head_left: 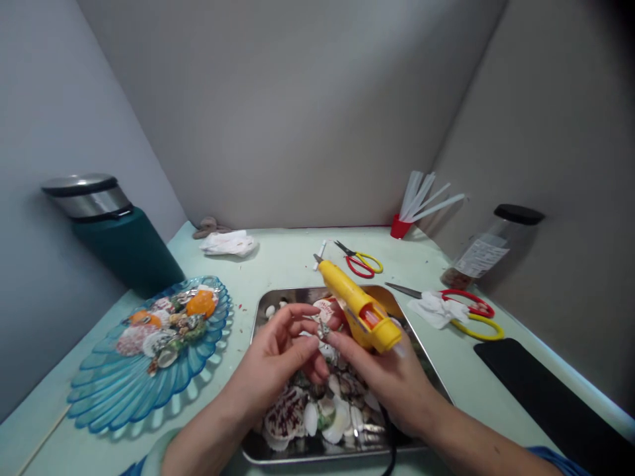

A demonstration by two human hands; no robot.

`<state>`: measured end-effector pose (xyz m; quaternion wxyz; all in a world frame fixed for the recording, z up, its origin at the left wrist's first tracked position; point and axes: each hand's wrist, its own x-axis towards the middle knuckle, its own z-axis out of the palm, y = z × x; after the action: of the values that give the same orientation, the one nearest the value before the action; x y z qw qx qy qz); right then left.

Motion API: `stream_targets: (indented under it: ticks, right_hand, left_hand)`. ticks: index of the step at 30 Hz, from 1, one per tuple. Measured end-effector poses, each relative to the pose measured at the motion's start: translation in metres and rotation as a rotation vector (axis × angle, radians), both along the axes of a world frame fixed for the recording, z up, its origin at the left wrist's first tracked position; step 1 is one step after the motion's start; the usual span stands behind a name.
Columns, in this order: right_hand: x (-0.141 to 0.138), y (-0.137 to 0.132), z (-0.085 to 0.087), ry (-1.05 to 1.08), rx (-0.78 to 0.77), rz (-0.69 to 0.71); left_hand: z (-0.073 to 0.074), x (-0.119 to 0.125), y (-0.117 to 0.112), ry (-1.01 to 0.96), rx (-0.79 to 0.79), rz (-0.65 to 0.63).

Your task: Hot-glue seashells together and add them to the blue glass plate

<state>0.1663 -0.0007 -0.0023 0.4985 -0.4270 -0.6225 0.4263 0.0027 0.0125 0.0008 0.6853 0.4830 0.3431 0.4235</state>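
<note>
My right hand (384, 377) is closed around a yellow glue gun (358, 304) whose nozzle points away to the upper left. My left hand (278, 360) pinches a small shell piece (325, 328) between thumb and fingers, right beside the right hand's fingertips. Both hands hover over a metal tray (265, 456) filled with several scallop shells (302, 413). A pale shell with red marks (325, 307) sits just behind the fingers.
A blue glass plate (114, 390) with coloured shells lies at left, a dark green flask (116, 235) behind it. Two red-and-yellow scissors (364, 263) (469, 314), tissue (228, 243), a red cup of glue sticks (411, 211), a jar (489, 248) and a black pad (550, 396) stand around.
</note>
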Motion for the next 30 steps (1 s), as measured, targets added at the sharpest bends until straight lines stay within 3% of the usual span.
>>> stream_targets:
  ticks: [3, 9, 18, 21, 26, 28, 30]
  right_hand:
    - [0.0, 0.002, -0.002, -0.004, -0.002, -0.073]
    - [-0.002, 0.003, -0.002, -0.095, 0.03, -0.088]
    - [-0.003, 0.002, -0.004, -0.004, 0.015, -0.167]
    - [-0.003, 0.004, -0.005, 0.001, 0.032, -0.173]
    - [-0.002, 0.004, -0.006, -0.038, 0.052, -0.168]
    - [-0.002, 0.004, -0.006, -0.058, 0.044, -0.146]
    - [-0.002, 0.003, -0.006, -0.061, 0.029, -0.136]
  left_hand:
    - [0.001, 0.002, -0.002, 0.049, 0.01, 0.006]
    - [-0.002, 0.003, -0.001, 0.164, 0.045, 0.127]
    - [-0.001, 0.001, 0.001, 0.3, 0.107, 0.175]
    - [0.01, -0.016, 0.004, 0.383, 0.174, 0.203]
    - [0.032, -0.073, 0.004, 0.43, 0.191, 0.352]
    - [0.035, -0.089, 0.003, 0.458, 0.176, 0.449]
    - [0.033, -0.094, 0.002, 0.438, 0.154, 0.449]
